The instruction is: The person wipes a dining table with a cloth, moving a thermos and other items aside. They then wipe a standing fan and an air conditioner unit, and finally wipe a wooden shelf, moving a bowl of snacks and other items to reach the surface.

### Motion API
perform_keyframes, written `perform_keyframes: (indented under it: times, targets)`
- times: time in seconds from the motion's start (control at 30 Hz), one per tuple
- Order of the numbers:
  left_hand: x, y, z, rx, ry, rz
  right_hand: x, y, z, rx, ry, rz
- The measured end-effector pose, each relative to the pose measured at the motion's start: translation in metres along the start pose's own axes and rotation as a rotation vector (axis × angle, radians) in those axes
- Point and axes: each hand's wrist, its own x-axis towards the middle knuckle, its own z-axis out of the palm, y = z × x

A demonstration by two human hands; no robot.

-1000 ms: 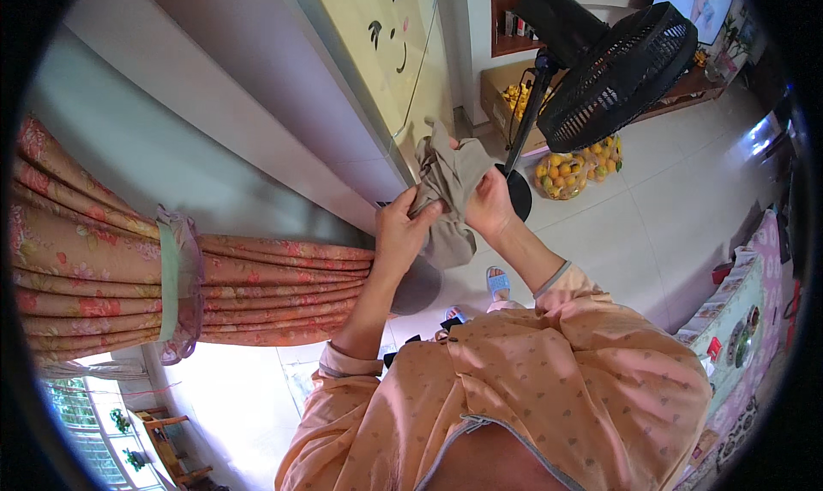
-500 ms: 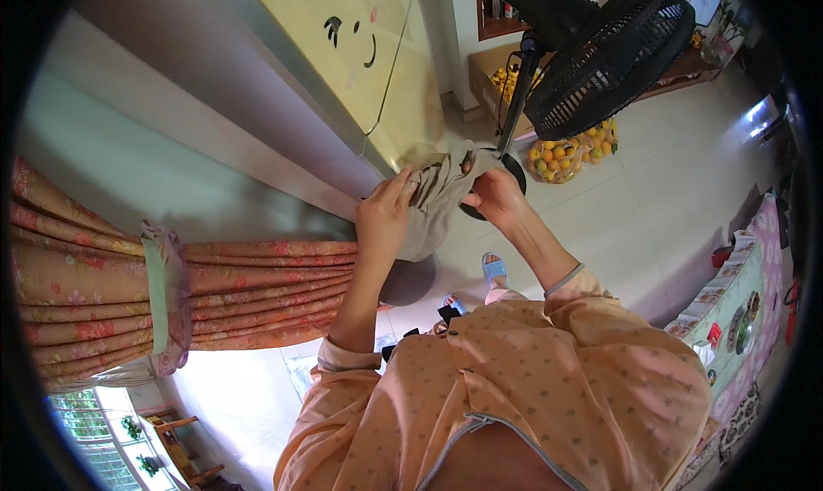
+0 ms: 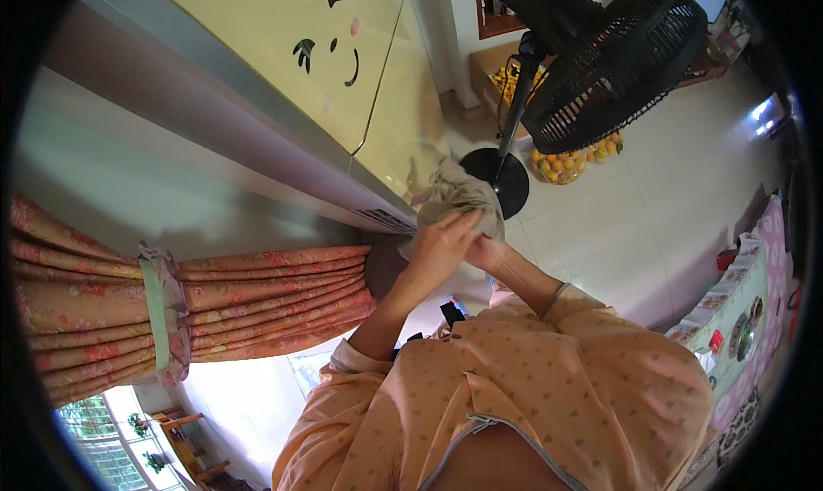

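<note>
A crumpled grey-beige cloth (image 3: 459,191) is bunched between my two hands, in front of a tall yellow appliance (image 3: 377,88) with a smiling face on its front. My left hand (image 3: 441,244) presses its closed fingers onto the near side of the cloth. Close against it, my right hand (image 3: 487,253) grips the lower right part of the cloth; most of its fingers are hidden by the folds and the left hand.
A black standing fan (image 3: 613,71) rises at the upper right, its round base (image 3: 510,186) just beyond the cloth. Bagged yellow fruit (image 3: 561,167) lies on the floor by a cardboard box (image 3: 489,62). A tied floral curtain (image 3: 274,298) hangs at left; a covered table (image 3: 729,319) stands at right.
My hands have come together, the left moving right and the right moving inward. The cloth, spread between them before, is now gathered into a bundle.
</note>
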Motion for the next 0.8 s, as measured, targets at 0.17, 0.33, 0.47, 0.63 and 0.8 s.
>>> perform_keyframes:
  times: [0.17,0.33,0.47,0.63,0.8]
  targets:
    - [0.005,-0.001,-0.023,-0.095,0.084,-0.066,0.053,-0.041,0.006,-0.173,-0.026,-0.091]
    - [0.017,-0.018,-0.071,0.348,0.566,0.052,0.127,-0.018,0.052,-0.740,-0.047,-0.302]
    - [0.023,-0.023,-0.089,0.677,0.586,0.236,0.179,0.001,0.077,-1.530,-0.032,-0.853]
    - [0.033,-0.037,-0.093,0.924,0.415,0.276,0.277,-0.104,0.123,-1.706,0.308,-0.965]
    - [0.045,-0.058,-0.091,1.126,0.412,0.349,0.334,-0.181,0.132,-1.610,0.565,-0.890]
